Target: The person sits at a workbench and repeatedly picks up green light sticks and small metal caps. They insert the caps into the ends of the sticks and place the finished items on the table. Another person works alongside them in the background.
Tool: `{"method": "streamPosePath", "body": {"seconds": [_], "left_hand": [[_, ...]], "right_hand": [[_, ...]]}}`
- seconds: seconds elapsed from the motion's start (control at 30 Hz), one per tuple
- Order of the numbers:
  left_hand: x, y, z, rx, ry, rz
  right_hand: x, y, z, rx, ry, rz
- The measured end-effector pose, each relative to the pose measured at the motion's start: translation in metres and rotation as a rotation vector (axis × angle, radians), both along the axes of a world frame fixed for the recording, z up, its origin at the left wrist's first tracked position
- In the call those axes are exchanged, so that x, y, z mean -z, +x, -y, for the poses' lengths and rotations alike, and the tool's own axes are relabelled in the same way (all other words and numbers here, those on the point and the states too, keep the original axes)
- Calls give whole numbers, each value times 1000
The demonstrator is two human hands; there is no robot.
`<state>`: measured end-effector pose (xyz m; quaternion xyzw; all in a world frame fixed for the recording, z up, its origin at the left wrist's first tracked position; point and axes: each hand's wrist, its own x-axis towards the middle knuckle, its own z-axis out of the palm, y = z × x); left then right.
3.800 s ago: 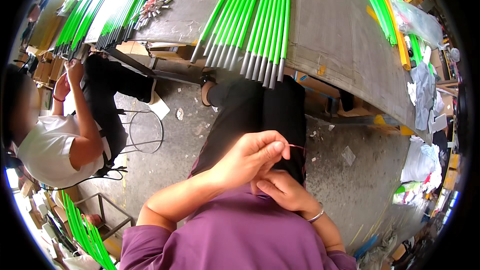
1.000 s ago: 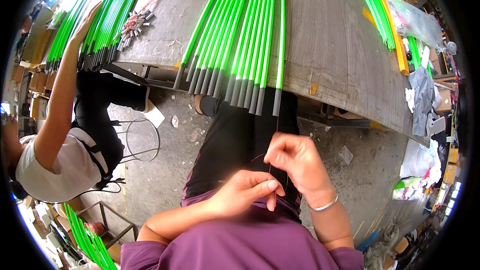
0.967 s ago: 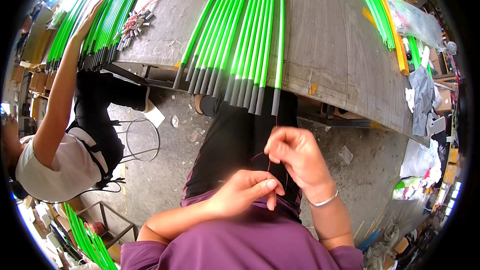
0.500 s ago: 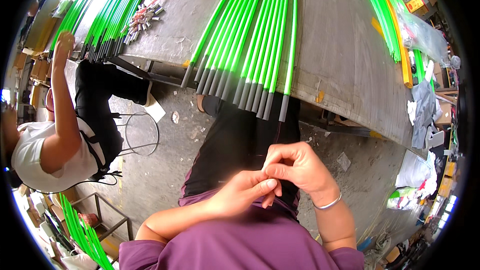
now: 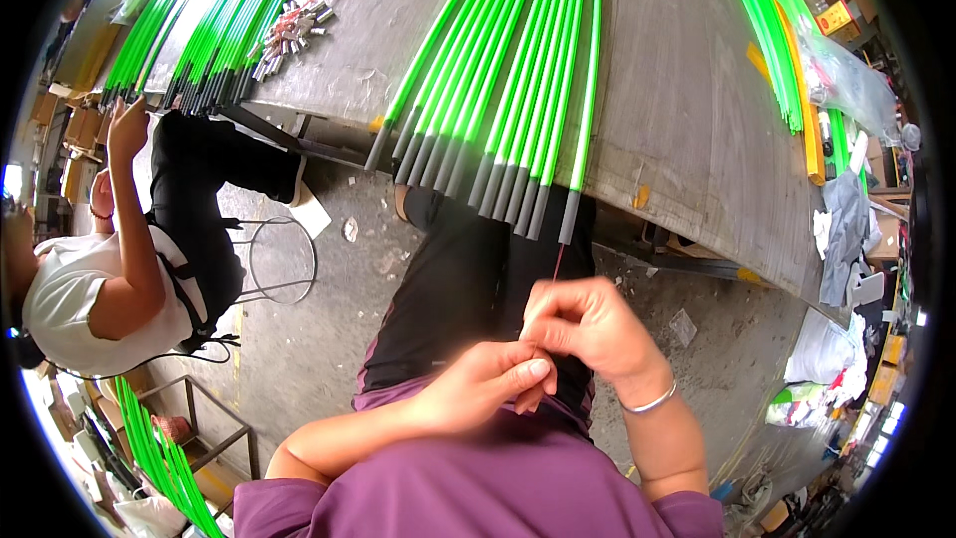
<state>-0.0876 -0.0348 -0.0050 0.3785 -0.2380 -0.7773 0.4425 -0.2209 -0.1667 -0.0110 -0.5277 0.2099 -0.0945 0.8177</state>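
My two hands meet in front of my body, below the table edge. My left hand [image 5: 496, 379] is closed, thumb pressed against curled fingers; whatever it grips is hidden. Against it, my right hand [image 5: 596, 327] pinches, slightly blurred, with a metal bangle at the wrist. A thin red cord [image 5: 559, 261] runs from the dark end of the rightmost green rod [image 5: 580, 149] down to my right fingers. Beside that rod lie several more green rods [image 5: 468, 70], fanned out, their dark grey ends overhanging the edge.
On the grey table [image 5: 687, 110] lie a pile of small metal tubes [image 5: 289, 35] with red cords and more green rods [image 5: 234, 30]. A person [image 5: 110, 279] works at the left, near a round stool frame [image 5: 279, 264]. Plastic bags [image 5: 856, 85] lie at the right.
The red cord now shows clearly between the rod end and my right hand, which has shifted slightly. The other person's raised hand has lowered to the rod ends.
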Motion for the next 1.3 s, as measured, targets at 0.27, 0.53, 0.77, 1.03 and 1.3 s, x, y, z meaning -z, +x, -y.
{"method": "streamPosePath", "body": {"seconds": [0.27, 0.53, 0.77, 1.03, 1.3], "left_hand": [[-1, 1, 0, -1, 16, 37], [-3, -2, -1, -33, 11, 52], [-5, 4, -2, -12, 69, 48], [2, -2, -20, 132, -22, 363], [-2, -3, -13, -43, -114, -14]], "right_hand": [[-10, 5, 5, -19, 31, -39], [-2, 5, 12, 75, 203, -26], [-19, -5, 0, -13, 302, -78], [-16, 3, -2, 140, 198, -98], [-5, 15, 11, 192, 326, 13]]}}
